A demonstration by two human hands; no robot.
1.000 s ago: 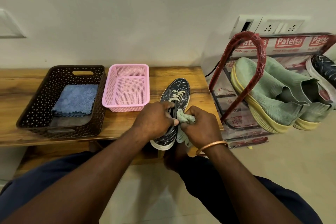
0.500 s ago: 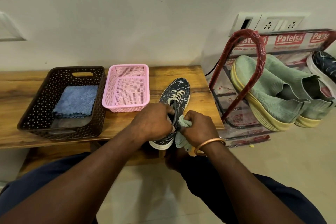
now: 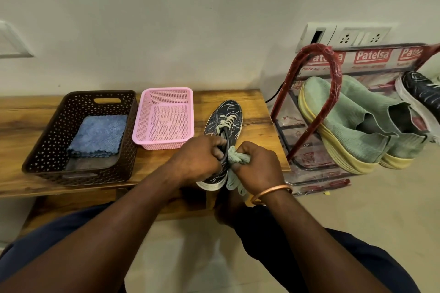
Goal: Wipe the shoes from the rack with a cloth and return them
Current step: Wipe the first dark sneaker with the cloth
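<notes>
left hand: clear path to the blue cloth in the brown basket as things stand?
Likely yes: the blue cloth lies uncovered in the open-topped brown basket, left of the left hand. But that hand grips the dark shoe, so it must let go first.

one wide-angle camera on the person's head looks forward and down, close over the wooden bench [image 3: 252,112], facing the wall [image 3: 190,19].
</notes>
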